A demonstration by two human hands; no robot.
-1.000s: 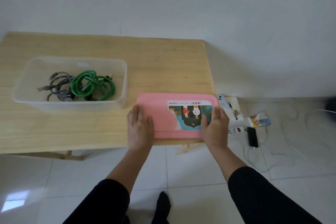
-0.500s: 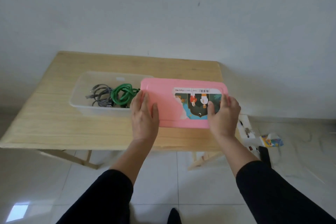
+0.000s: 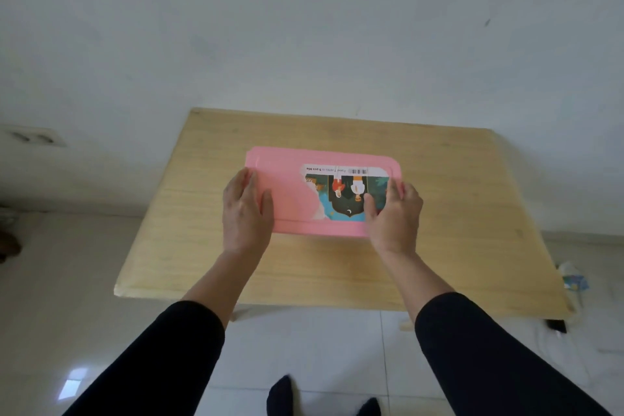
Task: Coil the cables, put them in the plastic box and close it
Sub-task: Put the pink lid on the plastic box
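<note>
Pale wooden table [image 3: 439, 246] against a plain white wall [image 3: 304, 27], glossy white tiled floor [image 3: 304, 348] below

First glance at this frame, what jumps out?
The pink lid at the middle of the wooden table, with a torn colourful sticker on its right half. The left hand and right hand grip its two short ends, thumbs on top. The box and cables under it are hidden, so whether the lid is seated cannot be told.
</note>
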